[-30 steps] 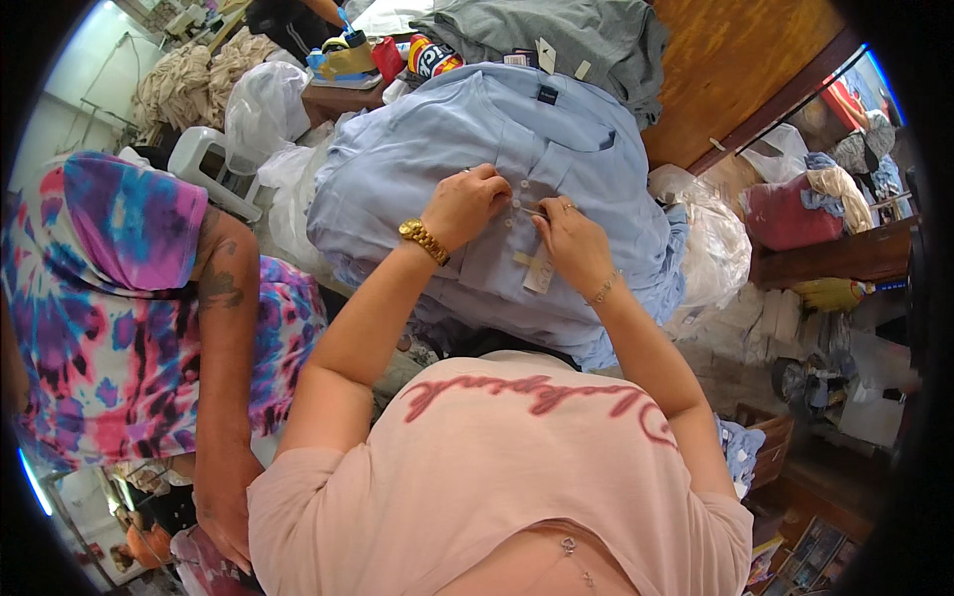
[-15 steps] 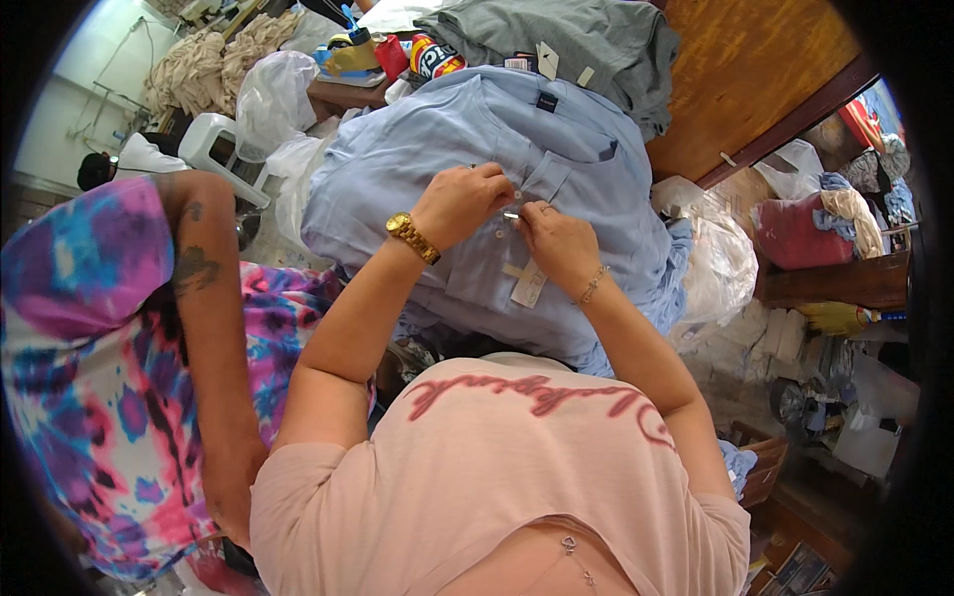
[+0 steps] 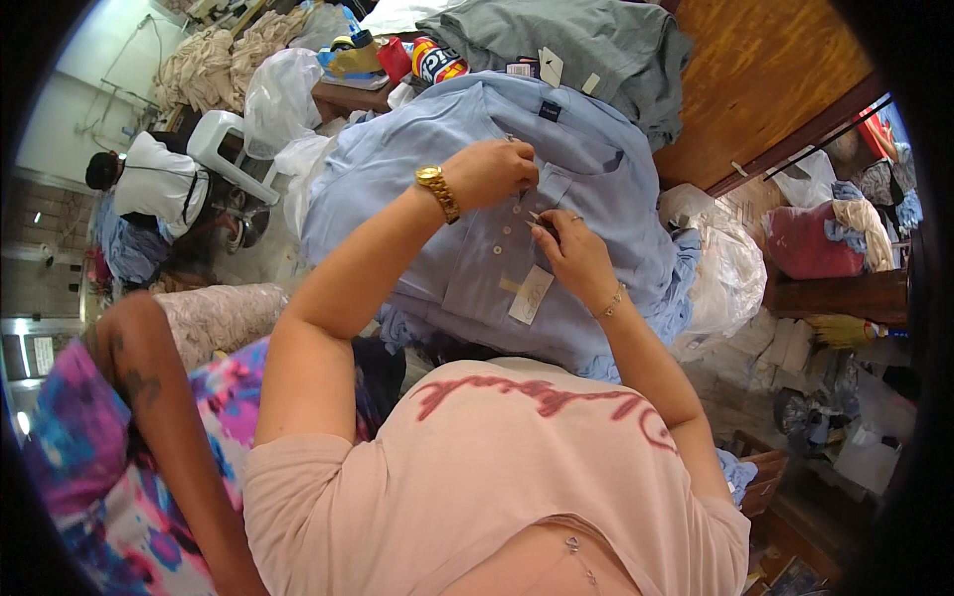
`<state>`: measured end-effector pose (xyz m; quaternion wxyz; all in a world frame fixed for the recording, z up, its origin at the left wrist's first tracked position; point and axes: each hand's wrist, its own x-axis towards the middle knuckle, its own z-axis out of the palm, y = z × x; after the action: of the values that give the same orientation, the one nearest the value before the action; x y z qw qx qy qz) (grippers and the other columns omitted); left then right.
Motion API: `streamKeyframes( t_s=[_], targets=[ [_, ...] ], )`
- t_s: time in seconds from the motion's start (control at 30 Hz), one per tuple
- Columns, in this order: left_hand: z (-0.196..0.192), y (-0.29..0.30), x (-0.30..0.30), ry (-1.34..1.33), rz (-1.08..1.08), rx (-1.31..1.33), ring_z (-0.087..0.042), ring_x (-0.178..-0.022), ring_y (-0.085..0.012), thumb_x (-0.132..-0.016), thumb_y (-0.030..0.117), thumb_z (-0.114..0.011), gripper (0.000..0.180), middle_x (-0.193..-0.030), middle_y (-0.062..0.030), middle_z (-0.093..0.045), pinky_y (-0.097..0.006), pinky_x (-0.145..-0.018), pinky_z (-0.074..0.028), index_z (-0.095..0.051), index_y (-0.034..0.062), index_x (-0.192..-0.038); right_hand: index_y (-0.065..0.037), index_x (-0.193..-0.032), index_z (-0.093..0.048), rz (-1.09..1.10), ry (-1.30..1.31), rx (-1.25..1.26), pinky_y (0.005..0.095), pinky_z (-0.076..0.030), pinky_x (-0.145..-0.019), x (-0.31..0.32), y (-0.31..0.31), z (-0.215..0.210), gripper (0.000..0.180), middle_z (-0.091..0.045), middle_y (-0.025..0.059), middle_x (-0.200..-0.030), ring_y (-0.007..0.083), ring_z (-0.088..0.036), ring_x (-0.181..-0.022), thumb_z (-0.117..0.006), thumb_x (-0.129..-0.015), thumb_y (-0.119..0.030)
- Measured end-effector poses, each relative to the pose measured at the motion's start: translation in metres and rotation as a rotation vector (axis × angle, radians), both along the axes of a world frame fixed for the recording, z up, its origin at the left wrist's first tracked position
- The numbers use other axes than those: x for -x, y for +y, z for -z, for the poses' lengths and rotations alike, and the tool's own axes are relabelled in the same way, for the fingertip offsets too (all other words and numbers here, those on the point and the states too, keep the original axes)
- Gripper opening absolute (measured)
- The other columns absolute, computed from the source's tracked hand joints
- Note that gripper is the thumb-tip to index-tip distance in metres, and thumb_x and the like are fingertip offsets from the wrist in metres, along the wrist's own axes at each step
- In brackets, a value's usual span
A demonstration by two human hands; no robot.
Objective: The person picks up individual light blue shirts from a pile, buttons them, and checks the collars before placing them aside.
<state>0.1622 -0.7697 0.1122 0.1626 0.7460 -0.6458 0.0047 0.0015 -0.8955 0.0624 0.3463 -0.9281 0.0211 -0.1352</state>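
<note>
A light blue buttoned shirt (image 3: 437, 129) lies spread in front of me, with a pale paper tag (image 3: 535, 296) on its lower front. My left hand (image 3: 497, 171), below a gold watch, is closed, its fingertips pinching the shirt's front strip just under the neckline. Beside the buttons, my right hand (image 3: 576, 256) is closed around a small pointed metal tool (image 3: 538, 220), perhaps thread snips. Its tips point toward the button strip, and most of it is hidden in my palm.
Grey garments (image 3: 586, 50) with tags lie behind the shirt. A can (image 3: 437, 62) stands at the back, near a plastic bag (image 3: 281, 104). At my left is a person in a tie-dye garment (image 3: 75, 437); farther off, another wears a white top (image 3: 159, 179). A wooden panel (image 3: 765, 70) rises at right.
My left hand has moved up the button strip and to the right. My right hand has shifted right and slightly down, with the tool's tips apart from the cloth. The neighbouring person has moved away leftward.
</note>
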Motion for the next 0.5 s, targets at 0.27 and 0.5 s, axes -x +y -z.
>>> streamKeyframes(
  t_s=[0.27,0.5],
  targets=[
    [-0.021,0.015,-0.010,0.125,0.069,-0.006,-0.057,-0.075,-0.0258,-0.081,0.016,-0.056,0.008,-0.081,-0.0052,-0.055,-0.035,-0.068,-0.046,-0.061,0.0094,-0.081,-0.006,-0.097,-0.054,0.004,0.025,0.044,0.0372,-0.047,-0.063,-0.009,0.003,-0.011,0.027,-0.058,0.0082,-0.088,0.0278,-0.059,-0.076,-0.050,-0.086,-0.030],
    [-0.026,0.013,-0.009,0.227,0.087,-0.014,-0.058,-0.075,-0.0253,-0.080,0.012,-0.057,0.007,-0.080,-0.0053,-0.056,-0.034,-0.066,-0.047,-0.062,0.0076,-0.082,-0.010,-0.092,-0.054,0.027,-0.047,0.122,0.0367,-0.047,-0.057,-0.014,0.010,-0.015,0.022,-0.058,0.0057,-0.083,0.0267,-0.059,-0.069,-0.050,-0.086,-0.030]
  ],
)
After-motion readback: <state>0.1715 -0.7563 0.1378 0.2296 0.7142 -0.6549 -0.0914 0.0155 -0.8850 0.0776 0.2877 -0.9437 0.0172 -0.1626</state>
